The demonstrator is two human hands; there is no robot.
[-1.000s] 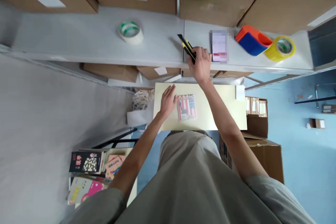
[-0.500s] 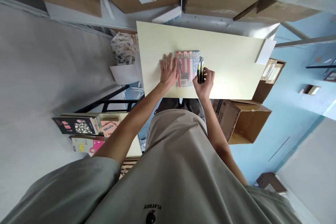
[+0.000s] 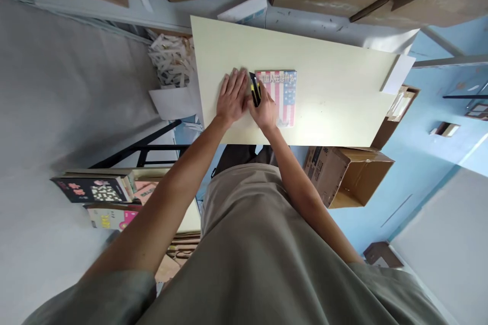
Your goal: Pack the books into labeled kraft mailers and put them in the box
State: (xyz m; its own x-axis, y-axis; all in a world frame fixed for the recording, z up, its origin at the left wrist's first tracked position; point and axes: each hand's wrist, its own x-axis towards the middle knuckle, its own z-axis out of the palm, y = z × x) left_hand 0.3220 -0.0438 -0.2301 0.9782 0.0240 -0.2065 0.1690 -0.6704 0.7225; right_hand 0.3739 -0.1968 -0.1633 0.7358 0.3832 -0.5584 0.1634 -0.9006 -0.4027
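Right hand [image 3: 266, 110] is closed around a yellow-and-black utility knife [image 3: 254, 89], held at the left edge of the flag-covered book [image 3: 281, 95], with the hand itself lying over the book's near left corner. Left hand [image 3: 232, 97] lies flat with fingers spread on the pale table [image 3: 335, 86], just left of the book and touching the right hand. The book lies flat near the table's near edge, cover up. Below the table's right end stands an open cardboard box [image 3: 345, 175]; what is in it cannot be made out. Left of the table, a pile of shredded paper [image 3: 170, 60] sits by its far corner.
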